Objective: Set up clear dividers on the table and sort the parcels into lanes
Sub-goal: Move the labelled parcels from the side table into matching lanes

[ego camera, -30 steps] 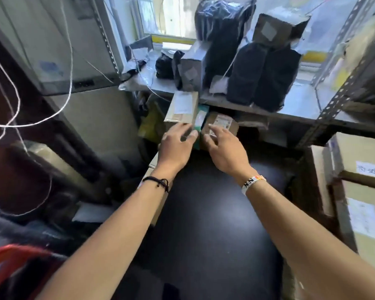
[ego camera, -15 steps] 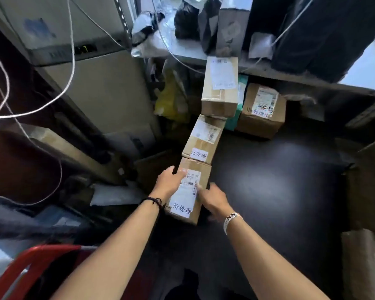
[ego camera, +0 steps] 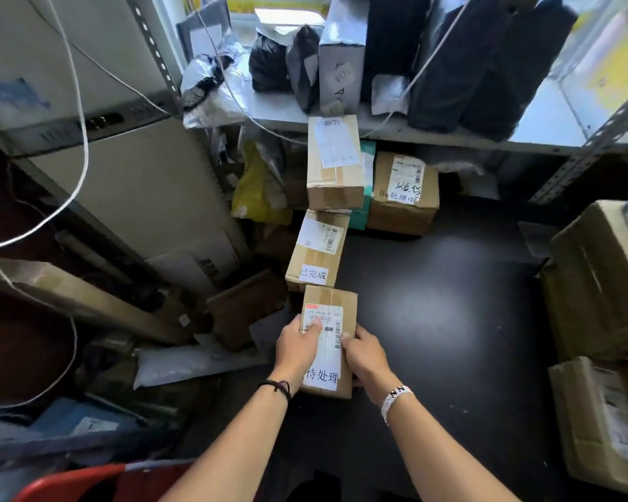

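Parcel (ego camera: 330, 302) nearest in left-edge row on counter (ego camera: 450, 320), long axis running near-far, label (ego camera: 327, 351) up. Left hand (ego camera: 295, 351) and right hand (ego camera: 366, 356) grip its left and right sides, fingers curled over top, left thumb on label.

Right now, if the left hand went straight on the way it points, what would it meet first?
Probably the middle parcel, right beyond the near parcel the left hand holds.

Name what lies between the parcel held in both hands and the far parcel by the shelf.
In the head view, one cardboard parcel labelled 已完成 lies between the held parcel and the far parcel.
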### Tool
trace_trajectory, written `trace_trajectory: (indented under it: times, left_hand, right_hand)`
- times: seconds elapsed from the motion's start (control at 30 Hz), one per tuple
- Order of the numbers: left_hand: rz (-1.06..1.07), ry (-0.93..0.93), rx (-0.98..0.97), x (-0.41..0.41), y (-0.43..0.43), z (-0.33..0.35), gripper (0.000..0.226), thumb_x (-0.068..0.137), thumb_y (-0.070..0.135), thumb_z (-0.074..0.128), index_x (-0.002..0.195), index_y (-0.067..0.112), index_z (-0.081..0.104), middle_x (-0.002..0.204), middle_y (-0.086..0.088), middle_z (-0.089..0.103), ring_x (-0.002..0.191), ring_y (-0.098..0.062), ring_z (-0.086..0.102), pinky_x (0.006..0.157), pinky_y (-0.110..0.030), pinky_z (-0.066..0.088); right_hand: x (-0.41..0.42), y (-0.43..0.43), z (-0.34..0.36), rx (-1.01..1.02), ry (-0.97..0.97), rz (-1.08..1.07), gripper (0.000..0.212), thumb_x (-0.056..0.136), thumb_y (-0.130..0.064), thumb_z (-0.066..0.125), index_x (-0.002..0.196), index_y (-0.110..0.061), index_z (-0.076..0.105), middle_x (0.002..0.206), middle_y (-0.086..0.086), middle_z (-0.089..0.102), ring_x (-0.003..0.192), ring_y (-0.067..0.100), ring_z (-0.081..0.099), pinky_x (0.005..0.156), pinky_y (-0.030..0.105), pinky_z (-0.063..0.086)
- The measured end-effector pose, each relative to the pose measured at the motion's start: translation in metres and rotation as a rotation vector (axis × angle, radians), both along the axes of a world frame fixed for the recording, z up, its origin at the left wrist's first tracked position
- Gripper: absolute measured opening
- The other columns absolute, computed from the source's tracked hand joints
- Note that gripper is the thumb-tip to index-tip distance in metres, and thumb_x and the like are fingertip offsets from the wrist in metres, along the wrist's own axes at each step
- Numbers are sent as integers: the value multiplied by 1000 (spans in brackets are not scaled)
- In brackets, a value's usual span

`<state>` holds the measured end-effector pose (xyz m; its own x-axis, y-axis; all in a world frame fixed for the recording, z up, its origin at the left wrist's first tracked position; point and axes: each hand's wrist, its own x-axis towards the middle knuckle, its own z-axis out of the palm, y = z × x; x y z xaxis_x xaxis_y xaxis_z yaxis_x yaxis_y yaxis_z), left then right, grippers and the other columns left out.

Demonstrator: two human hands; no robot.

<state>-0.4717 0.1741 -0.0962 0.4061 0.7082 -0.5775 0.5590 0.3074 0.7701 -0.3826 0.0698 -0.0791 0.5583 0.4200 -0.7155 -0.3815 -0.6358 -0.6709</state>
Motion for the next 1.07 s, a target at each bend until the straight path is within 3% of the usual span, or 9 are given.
trace_trajectory:
  times: [0.17,0.27,0.37,0.43,0.5,0.6,0.7,0.97,1.07]
  left_hand:
    - [-27,-26,-29,31,-26,4,18,100,36,63,112,29,75,94,11,78,83,-9,76,67,-25,58]
    - [-61,-92,-67,54,-48,8,14,99,38,67,108,32,76,87,14,80,80,-6,77,67,-23,59]
    - [-117,-176,-70,87,-75,19,12,100,35,67,105,32,77,87,16,80,80,-5,78,70,-26,61]
    - [-154,-217,-87,110,-94,28,10,100,32,67,102,30,77,88,11,81,82,-11,79,76,-34,64]
    - [-184,-250,-93,129,-111,36,10,99,31,68,103,29,77,90,7,82,83,-15,80,80,-40,65]
    - [-226,-305,-90,154,-137,54,11,96,34,69,101,33,78,94,4,82,85,-18,80,78,-42,66]
    - [-271,-377,-93,186,-161,80,17,92,36,72,106,29,80,97,0,82,89,-24,80,83,-48,65]
    - [-195,-616,-79,265,-208,164,32,93,26,76,121,11,73,101,-7,82,93,-28,79,82,-45,65]
    - [-142,-672,-56,289,-220,197,35,93,23,77,121,4,69,100,-10,81,94,-30,79,83,-46,65]
  right_hand:
    - [29,-31,14,-2,-104,-47,25,100,-24,50,95,-39,70,98,-11,79,91,16,77,88,46,63]
    - [52,-59,28,-11,-179,-73,26,101,-24,48,96,-38,70,100,-14,78,90,12,76,85,39,64]
    - [75,-93,42,18,-256,-144,26,104,-23,47,97,-35,70,94,-17,76,74,-6,72,60,14,56]
    - [88,-115,52,36,-297,-199,27,104,-23,47,99,-35,70,95,-16,77,71,-10,70,50,9,48]
    - [100,-134,60,51,-329,-237,26,104,-25,47,104,-35,71,97,-14,78,73,-7,71,53,12,51]
    - [120,-166,75,74,-377,-278,24,102,-33,49,104,-41,72,99,-15,79,85,3,75,78,34,63]
    - [148,-197,97,86,-477,-274,28,104,-39,47,118,-35,70,114,-5,76,104,19,73,92,49,59]
    - [228,-250,173,31,-840,-186,43,108,-48,43,141,-27,61,129,9,69,120,31,61,98,41,49]
    - [254,-264,205,67,-954,-169,42,108,-48,42,140,-29,62,129,5,71,123,29,59,96,43,51]
